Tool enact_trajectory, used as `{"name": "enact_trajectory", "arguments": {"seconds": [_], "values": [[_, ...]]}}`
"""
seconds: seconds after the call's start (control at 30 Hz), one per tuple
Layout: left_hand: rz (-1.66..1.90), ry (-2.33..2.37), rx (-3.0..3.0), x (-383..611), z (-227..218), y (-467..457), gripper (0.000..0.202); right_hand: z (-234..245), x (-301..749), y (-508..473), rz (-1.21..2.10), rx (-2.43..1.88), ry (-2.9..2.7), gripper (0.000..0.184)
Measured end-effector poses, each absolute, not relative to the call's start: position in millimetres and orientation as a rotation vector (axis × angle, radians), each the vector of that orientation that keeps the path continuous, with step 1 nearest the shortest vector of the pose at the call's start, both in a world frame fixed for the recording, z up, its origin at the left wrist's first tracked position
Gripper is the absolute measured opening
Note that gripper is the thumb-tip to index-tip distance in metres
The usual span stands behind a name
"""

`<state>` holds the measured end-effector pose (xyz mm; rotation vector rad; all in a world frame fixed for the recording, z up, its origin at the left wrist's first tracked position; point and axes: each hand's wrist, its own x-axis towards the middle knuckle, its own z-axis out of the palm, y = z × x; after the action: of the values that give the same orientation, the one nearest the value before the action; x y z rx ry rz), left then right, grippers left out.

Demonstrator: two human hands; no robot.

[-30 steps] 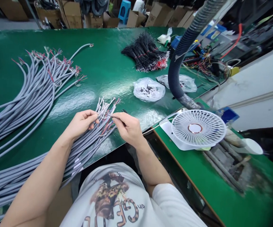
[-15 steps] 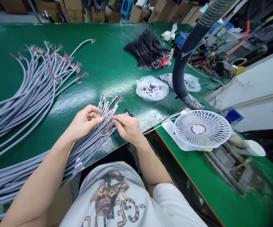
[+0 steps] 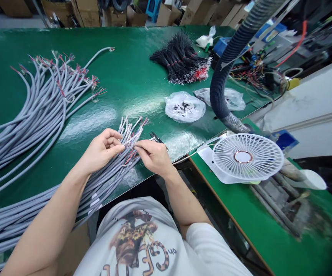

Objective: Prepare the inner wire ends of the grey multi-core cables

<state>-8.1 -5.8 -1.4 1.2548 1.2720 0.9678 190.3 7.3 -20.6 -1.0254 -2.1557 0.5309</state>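
Observation:
A bundle of grey cables lies across the green table, its stripped ends with thin red and white wires fanned out near the front edge. My left hand pinches one grey cable end close to its tip. My right hand pinches the thin wires coming out of that same end, fingers closed. A small black tool shows just beyond my right hand; whether the hand holds it I cannot tell.
A second, larger fan of grey cables lies to the left. Black wire bundles, two plastic bags of small parts, a dark corrugated hose and a white fan stand to the right. Cardboard boxes line the back.
Both hands have shifted slightly up the table and closer together on the cable end; the view has tilted a little. Nothing was let go.

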Motion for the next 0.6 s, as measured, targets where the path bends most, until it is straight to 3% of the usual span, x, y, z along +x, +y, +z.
{"name": "enact_trajectory", "arguments": {"seconds": [0.6], "values": [[0.923, 1.345, 1.401, -6.4, -6.3, -3.8, 0.025, -32.6, 169.5, 5.6, 0.853, -1.02, -1.865, 0.022]]}}
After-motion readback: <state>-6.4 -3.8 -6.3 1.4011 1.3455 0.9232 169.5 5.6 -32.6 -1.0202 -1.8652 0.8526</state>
